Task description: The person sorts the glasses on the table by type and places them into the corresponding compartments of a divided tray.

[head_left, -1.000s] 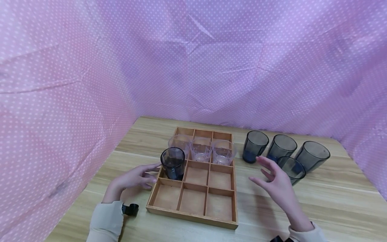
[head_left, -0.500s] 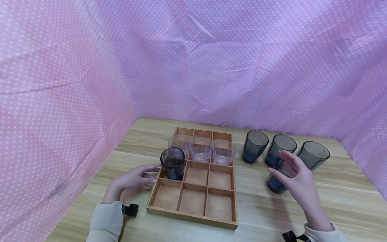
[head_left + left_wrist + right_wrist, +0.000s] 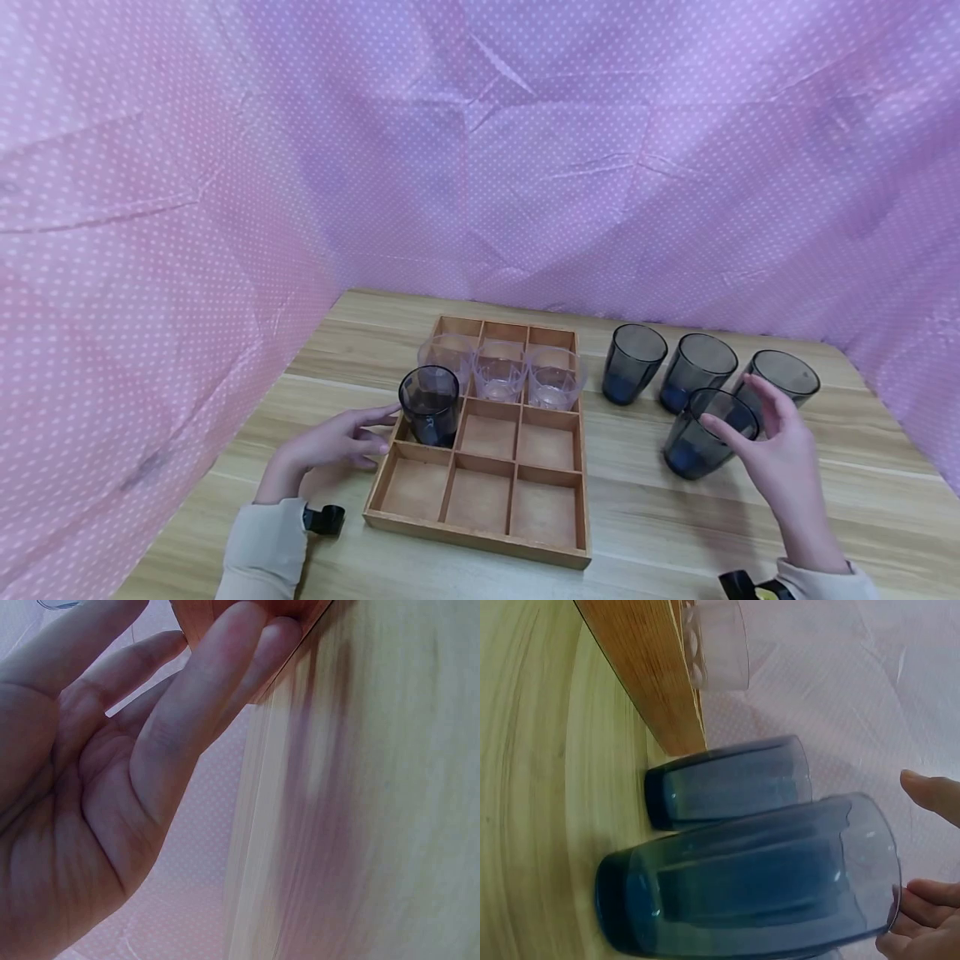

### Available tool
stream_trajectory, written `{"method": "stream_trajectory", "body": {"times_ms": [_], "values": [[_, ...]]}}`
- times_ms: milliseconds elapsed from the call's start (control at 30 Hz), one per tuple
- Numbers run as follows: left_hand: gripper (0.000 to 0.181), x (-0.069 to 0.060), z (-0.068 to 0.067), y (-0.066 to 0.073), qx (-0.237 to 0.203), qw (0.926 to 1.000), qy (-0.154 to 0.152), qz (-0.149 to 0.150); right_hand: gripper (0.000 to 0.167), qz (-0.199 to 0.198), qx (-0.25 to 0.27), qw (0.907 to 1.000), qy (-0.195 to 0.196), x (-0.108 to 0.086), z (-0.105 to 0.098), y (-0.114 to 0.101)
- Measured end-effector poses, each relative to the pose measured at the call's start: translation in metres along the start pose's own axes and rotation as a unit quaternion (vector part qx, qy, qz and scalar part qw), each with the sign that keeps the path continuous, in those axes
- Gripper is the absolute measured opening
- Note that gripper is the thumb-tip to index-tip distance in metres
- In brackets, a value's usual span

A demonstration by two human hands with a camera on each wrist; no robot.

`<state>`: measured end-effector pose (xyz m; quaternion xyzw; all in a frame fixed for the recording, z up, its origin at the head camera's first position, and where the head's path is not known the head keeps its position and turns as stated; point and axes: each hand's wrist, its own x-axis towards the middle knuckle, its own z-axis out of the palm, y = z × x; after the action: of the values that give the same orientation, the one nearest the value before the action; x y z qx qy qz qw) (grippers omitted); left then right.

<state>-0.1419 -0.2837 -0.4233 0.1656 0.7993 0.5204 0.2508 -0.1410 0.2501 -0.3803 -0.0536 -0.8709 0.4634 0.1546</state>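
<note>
My left hand (image 3: pixel 337 442) rests at the left side of the wooden compartment tray (image 3: pixel 480 546); in the left wrist view its fingertips (image 3: pixel 281 637) touch the tray's edge. A dark tumbler (image 3: pixel 429 408) stands in the tray's left compartment beside that hand. At the right, my right hand (image 3: pixel 783 462) hovers with thumb and fingers spread at the rim of the nearest loose dark tumbler (image 3: pixel 693 442). In the right wrist view the thumb (image 3: pixel 930 793) is apart from this tumbler, while the other fingers lie near its rim; contact cannot be told.
Three clear cups (image 3: pixel 498 379) fill one row of the tray. More dark tumblers stand behind the nearest one: a left one (image 3: pixel 632 367), a middle one (image 3: pixel 696 371) and a right one (image 3: pixel 787 375). Pink dotted cloth (image 3: pixel 480 167) hangs behind the table.
My right hand has moved rightward across the nearest loose tumbler, from its left side to its right rim. The left hand and the tray have stayed put.
</note>
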Motion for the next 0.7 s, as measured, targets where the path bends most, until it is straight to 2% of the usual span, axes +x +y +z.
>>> {"method": "stream_trajectory", "body": {"times_ms": [233, 467, 700], "values": [[0.076, 0.004, -0.005, -0.002, 0.008, 1.0, -0.001, 0.001, 0.082, 0.014, -0.016, 0.9995, -0.023, 0.0, 0.001, 0.011], [0.076, 0.007, -0.009, -0.004, 0.006, 1.0, -0.004, 0.003, 0.087, 0.033, -0.02, 0.9971, -0.066, 0.0, 0.003, 0.019], [0.076, 0.011, -0.014, -0.006, 0.004, 0.9999, -0.01, 0.007, 0.089, 0.051, -0.031, 0.9964, -0.06, 0.002, 0.006, 0.021]]}}
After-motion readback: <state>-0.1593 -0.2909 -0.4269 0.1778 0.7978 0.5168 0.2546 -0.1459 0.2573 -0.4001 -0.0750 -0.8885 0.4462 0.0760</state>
